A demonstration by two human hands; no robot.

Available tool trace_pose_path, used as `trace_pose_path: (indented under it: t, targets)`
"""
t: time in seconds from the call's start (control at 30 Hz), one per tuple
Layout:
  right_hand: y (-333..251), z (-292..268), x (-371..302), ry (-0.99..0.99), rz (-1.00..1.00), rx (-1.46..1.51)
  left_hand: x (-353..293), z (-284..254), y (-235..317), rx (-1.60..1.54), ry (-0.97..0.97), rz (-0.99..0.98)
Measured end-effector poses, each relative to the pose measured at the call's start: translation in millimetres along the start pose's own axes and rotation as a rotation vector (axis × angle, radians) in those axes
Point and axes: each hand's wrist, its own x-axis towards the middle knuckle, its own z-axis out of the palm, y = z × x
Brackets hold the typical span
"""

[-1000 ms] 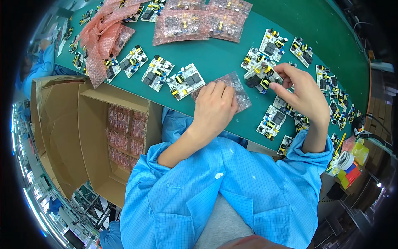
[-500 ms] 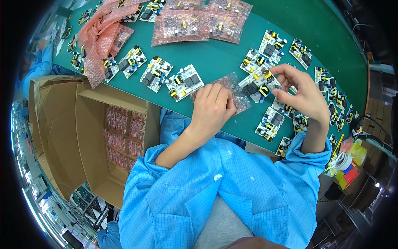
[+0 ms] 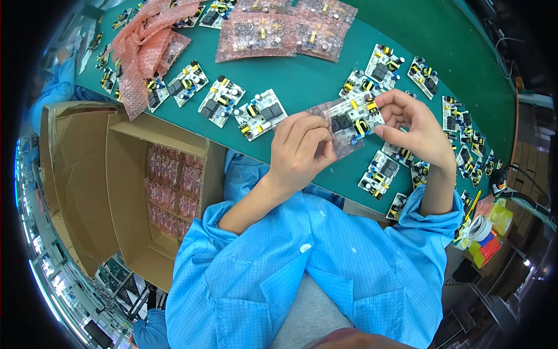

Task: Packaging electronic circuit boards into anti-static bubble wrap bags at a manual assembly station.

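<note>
The right hand (image 3: pixel 415 128) pinches the circuit board (image 3: pixel 354 116) at its right edge, with the thumb on the near side and the bent index finger on the far side. This board is in front of the person, over the bubble bag (image 3: pixel 350 149), and it overlaps the bag; whether its left end is already inside, I cannot tell. The left hand (image 3: pixel 299 151) has its fingers curled at the left part of the bag; whether they pinch the film, the picture does not show. For good work, I think the right hand should keep to the edge and not press on the tall components. The board should stay level and in line with the bag, because a tilted corner could catch the film. The left hand should steady the bag gently, just beside the neighbouring board (image 3: pixel 260 113) on the green table (image 3: pixel 279 72).
</note>
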Motion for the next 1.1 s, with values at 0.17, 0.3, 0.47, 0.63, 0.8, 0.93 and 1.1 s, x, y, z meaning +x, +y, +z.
trace_pose_path:
  t: [0.17, 0.3, 0.47, 0.63, 0.8, 0.93, 1.1]
  targets:
    - [-6.5, 4.2, -3.8, -0.068, -0.025, 0.162, 16.9, -0.7, 1.6, 0.002, 0.058, 0.058]
    - [-6.8, 1.9, -5.4, 0.043, -0.061, 0.206, 33.1, -1.7, 1.8, 0.001, 0.078, 0.128]
    - [-9.8, 2.7, -11.8, 0.104, -0.092, 0.29, 48.7, -4.8, 1.7, 0.015, 0.087, 0.127]
    - [-19.1, 3.8, -18.7, 0.097, -0.058, 0.157, 58.5, -8.7, -1.5, 0.041, 0.132, 0.132]
    - [-10.1, -0.9, -14.9, 0.171, -0.143, 0.325, 53.3, -5.1, -0.9, -0.004, 0.089, 0.171]
    - [-16.4, 7.6, -17.3, 0.143, -0.186, 0.068, 60.5, -3.9, -2.2, 0.024, 0.12, 0.132]
    - [-22.2, 10.7, -19.6, 0.149, -0.117, 0.039, 63.4, -5.4, -1.8, 0.012, 0.081, 0.167]
